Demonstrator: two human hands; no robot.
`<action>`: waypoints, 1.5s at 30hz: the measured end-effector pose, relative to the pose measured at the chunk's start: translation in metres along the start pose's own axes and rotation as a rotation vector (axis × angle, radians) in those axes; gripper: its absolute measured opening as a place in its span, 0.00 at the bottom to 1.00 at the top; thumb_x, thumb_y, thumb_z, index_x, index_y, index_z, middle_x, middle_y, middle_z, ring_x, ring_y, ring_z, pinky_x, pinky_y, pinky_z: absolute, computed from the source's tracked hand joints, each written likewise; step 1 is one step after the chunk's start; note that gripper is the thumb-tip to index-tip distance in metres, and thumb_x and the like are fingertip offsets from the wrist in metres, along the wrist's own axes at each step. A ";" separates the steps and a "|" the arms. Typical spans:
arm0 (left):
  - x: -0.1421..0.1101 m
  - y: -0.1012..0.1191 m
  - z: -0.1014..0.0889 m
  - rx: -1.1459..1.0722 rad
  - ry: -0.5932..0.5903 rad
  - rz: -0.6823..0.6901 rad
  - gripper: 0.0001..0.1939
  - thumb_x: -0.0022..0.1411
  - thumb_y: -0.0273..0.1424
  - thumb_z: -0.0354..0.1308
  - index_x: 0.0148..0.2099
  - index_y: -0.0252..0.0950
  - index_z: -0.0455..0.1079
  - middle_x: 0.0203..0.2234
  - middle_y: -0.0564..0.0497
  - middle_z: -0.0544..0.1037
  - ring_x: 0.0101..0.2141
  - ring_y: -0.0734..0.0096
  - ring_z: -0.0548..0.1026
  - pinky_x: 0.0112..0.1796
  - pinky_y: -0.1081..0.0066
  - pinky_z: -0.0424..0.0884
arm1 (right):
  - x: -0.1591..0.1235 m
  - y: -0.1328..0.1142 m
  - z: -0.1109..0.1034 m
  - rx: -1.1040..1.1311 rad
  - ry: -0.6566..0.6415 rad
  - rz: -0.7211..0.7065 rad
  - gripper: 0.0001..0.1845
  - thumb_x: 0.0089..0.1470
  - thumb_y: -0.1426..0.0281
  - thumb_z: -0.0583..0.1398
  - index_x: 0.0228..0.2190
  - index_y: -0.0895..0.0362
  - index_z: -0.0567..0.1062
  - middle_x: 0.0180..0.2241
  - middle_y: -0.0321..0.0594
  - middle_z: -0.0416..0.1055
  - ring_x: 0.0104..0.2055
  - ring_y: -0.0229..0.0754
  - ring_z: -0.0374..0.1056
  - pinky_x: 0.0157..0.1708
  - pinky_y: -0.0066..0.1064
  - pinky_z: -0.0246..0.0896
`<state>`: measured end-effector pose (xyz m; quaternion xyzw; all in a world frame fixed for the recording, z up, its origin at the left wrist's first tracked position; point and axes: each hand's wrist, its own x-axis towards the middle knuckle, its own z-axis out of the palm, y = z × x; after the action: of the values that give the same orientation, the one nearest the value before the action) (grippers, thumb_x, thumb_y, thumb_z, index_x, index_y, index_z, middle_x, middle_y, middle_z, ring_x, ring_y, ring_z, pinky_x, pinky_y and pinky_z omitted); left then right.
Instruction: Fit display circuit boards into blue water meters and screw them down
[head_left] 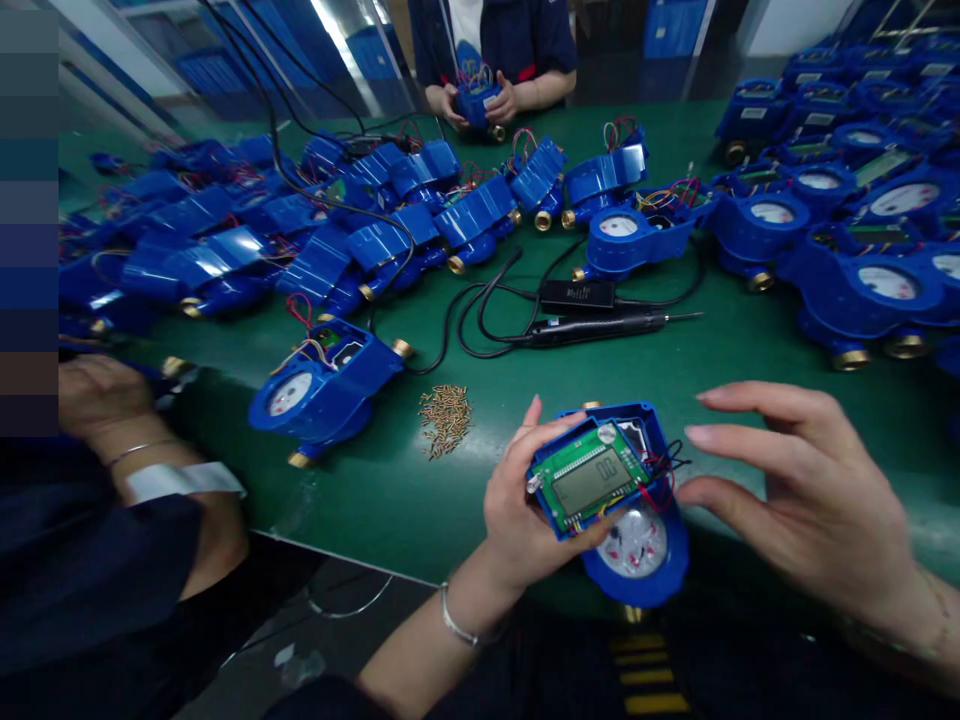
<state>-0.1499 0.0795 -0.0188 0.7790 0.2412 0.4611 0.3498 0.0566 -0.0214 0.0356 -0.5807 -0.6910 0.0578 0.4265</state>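
Note:
My left hand (pixel 517 500) is closed on a blue water meter (pixel 637 560) with its lid off. The thumb and fingers pinch the green circuit board with a grey LCD (pixel 589 478) that sits on the meter's top. Red and black wires run from the board's right edge into the housing. Just to the right of the meter, my right hand (pixel 810 490) hovers with fingers spread and holds nothing. The white dial face shows below the board.
A pile of small brass screws (pixel 445 418) lies on the green table (pixel 720 370). An electric screwdriver (pixel 600 326) with black cable lies behind it. Another open meter (pixel 324 385) sits left. Many blue meters crowd the back and right. One person sits at left (pixel 105 400), another stands opposite (pixel 480 100).

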 end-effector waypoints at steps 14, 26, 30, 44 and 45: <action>0.007 -0.003 -0.009 0.036 -0.101 0.124 0.39 0.42 0.34 0.72 0.57 0.38 0.62 0.49 0.41 0.77 0.45 0.56 0.78 0.60 0.35 0.55 | 0.011 -0.002 0.005 0.244 -0.384 0.202 0.10 0.66 0.66 0.53 0.33 0.54 0.70 0.33 0.34 0.68 0.38 0.37 0.61 0.39 0.33 0.53; 0.006 -0.007 -0.005 -0.045 -0.122 0.146 0.39 0.42 0.34 0.73 0.56 0.36 0.63 0.48 0.40 0.77 0.45 0.56 0.78 0.61 0.36 0.53 | 0.015 0.010 0.004 0.523 -0.535 0.437 0.16 0.63 0.59 0.56 0.28 0.56 0.70 0.29 0.35 0.65 0.33 0.37 0.60 0.34 0.29 0.52; 0.004 -0.009 -0.002 -0.074 -0.083 0.134 0.40 0.41 0.33 0.73 0.56 0.37 0.63 0.48 0.41 0.77 0.44 0.56 0.79 0.60 0.36 0.54 | 0.016 0.010 0.005 0.559 -0.564 0.482 0.16 0.64 0.61 0.55 0.28 0.56 0.70 0.29 0.34 0.64 0.33 0.35 0.59 0.34 0.29 0.52; 0.004 -0.013 -0.003 -0.107 -0.127 0.149 0.43 0.39 0.32 0.74 0.58 0.35 0.62 0.49 0.41 0.77 0.45 0.55 0.78 0.62 0.37 0.52 | 0.017 0.006 0.008 0.561 -0.492 0.517 0.13 0.64 0.63 0.56 0.28 0.55 0.71 0.29 0.32 0.64 0.33 0.34 0.59 0.36 0.29 0.50; 0.003 -0.014 -0.002 -0.114 -0.117 0.146 0.43 0.39 0.31 0.74 0.58 0.35 0.62 0.49 0.41 0.77 0.45 0.55 0.78 0.61 0.37 0.52 | 0.017 0.006 0.008 0.556 -0.499 0.519 0.13 0.64 0.63 0.56 0.28 0.55 0.71 0.29 0.32 0.64 0.33 0.34 0.59 0.36 0.29 0.50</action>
<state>-0.1514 0.0912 -0.0267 0.7989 0.1365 0.4521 0.3725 0.0570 -0.0017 0.0359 -0.5665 -0.5624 0.4844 0.3581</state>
